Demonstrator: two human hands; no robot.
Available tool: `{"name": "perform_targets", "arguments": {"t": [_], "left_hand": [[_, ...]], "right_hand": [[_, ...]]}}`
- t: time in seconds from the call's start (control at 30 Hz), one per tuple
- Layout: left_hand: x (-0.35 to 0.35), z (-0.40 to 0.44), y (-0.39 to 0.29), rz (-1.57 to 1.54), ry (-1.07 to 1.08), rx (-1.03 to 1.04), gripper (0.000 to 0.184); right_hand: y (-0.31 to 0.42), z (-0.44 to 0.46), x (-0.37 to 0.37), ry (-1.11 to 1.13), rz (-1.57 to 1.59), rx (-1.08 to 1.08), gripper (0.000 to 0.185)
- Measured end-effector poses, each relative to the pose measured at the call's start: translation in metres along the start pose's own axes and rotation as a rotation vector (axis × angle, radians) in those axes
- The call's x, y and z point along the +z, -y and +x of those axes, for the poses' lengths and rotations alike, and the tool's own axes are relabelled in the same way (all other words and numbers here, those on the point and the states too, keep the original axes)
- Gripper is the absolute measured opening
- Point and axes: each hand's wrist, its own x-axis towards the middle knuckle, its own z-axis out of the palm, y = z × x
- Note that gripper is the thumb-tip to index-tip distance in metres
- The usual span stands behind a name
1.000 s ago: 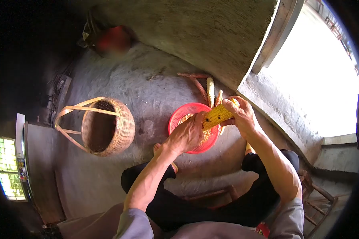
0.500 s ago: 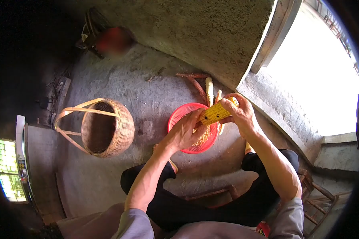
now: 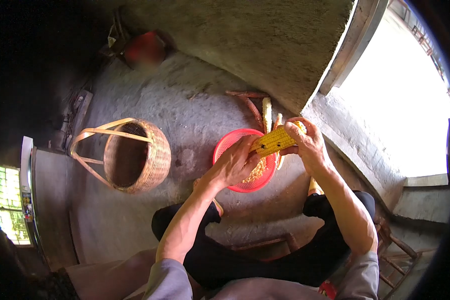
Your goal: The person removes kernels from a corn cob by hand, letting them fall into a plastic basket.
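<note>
A yellow ear of corn with a few dark spots is held between both hands, tilted up to the right. My left hand is closed round its lower left end. At the upper right end, my right hand grips it, the thumb lying along the kernels. Below the corn stands a red plastic basket with loose kernels in it. My left hand partly covers the basket. Several bare cobs lie on the floor just beyond it.
A woven bamboo basket with a tall handle lies tipped on its side on the concrete floor at left. A rough wall and bright doorway bound the right. A wooden chair stands at lower right.
The view has shifted slightly. The ear of corn has turned a little in my hands, its dark spots now sitting farther right. Both hands keep their hold.
</note>
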Motion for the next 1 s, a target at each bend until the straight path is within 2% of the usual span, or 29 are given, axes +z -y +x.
{"name": "perform_targets", "arguments": {"t": [0.07,0.33,0.57,0.67,0.77,1.0], "left_hand": [[0.001,0.0,0.002,-0.033,0.044,-0.061,0.048],[0.005,0.0,0.002,0.104,-0.144,0.116,0.044],[0.01,-0.001,0.006,0.198,-0.187,0.092,0.048],[0.007,-0.004,0.006,0.147,-0.098,0.014,0.049],[0.008,-0.004,0.009,0.098,-0.133,0.091,0.05],[0.005,-0.003,0.005,0.021,-0.111,0.098,0.044]], "right_hand": [[-0.002,0.0,-0.002,0.035,0.015,-0.024,0.05],[-0.005,0.003,-0.002,0.087,0.03,-0.029,0.047],[-0.004,0.002,-0.002,0.118,0.056,-0.025,0.046],[-0.003,0.002,-0.003,0.127,0.06,-0.025,0.045],[-0.005,0.002,-0.004,0.115,0.063,-0.028,0.045],[-0.004,0.001,-0.003,0.098,0.054,-0.035,0.048]]}}
